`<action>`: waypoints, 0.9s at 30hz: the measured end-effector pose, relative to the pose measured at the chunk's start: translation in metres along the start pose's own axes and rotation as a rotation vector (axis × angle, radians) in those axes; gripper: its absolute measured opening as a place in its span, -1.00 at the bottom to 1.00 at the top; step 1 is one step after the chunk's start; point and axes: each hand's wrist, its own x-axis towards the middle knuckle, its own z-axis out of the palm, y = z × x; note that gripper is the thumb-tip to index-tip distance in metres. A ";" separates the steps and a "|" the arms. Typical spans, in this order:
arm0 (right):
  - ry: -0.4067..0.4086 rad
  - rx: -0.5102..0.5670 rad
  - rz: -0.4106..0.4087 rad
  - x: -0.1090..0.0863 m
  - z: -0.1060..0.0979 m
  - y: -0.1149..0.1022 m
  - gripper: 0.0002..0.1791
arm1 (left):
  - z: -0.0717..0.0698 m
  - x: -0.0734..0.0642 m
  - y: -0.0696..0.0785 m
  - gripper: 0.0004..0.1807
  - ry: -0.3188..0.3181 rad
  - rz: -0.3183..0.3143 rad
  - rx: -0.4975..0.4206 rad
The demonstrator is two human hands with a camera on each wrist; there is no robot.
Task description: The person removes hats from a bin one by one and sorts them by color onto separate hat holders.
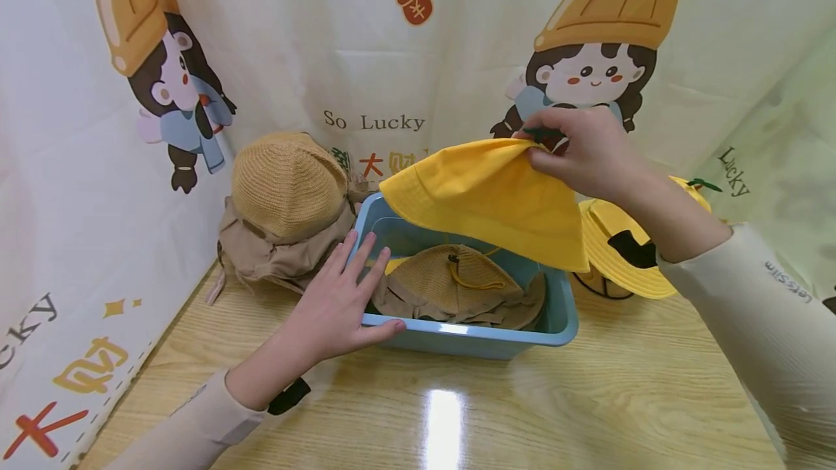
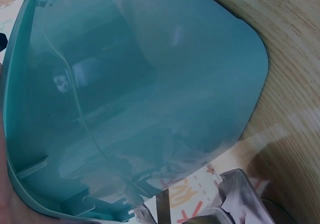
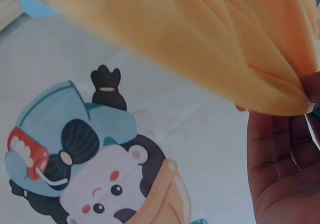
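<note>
A yellow bucket hat (image 1: pixel 483 194) hangs by its top from my right hand (image 1: pixel 588 154), which pinches it between thumb and fingers. Dark green leaf trim pokes out at those fingertips. In the right wrist view the yellow cloth (image 3: pixel 200 48) drapes from the hand (image 3: pixel 280 164). Below the hat stands a blue plastic bin (image 1: pixel 457 343). My left hand (image 1: pixel 333 303) rests with spread, fairly straight fingers over its near left rim. Inside the bin lies a tan woven hat (image 1: pixel 424 274) with a yellow cord, and a bit of yellow shows behind it.
To the bin's left sits a straw-coloured knit hat (image 1: pixel 287 180) with a brown cloth brim. At its right is another yellow hat (image 1: pixel 607 238) with a green leaf, over something brown. A printed cloth backdrop (image 1: pixel 274 20) rises behind the wooden table (image 1: pixel 366 419).
</note>
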 end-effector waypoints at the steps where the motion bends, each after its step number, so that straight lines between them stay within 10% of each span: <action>1: 0.014 0.001 -0.017 -0.001 -0.002 0.000 -0.85 | 0.000 0.000 0.000 0.13 0.004 0.001 -0.003; 16: 0.145 0.000 -0.223 -0.029 -0.024 0.021 -0.71 | -0.001 0.002 0.000 0.13 0.020 0.018 0.003; 27: 0.189 0.054 -0.192 -0.041 -0.038 0.045 -0.70 | 0.000 0.000 -0.003 0.12 0.011 0.013 0.004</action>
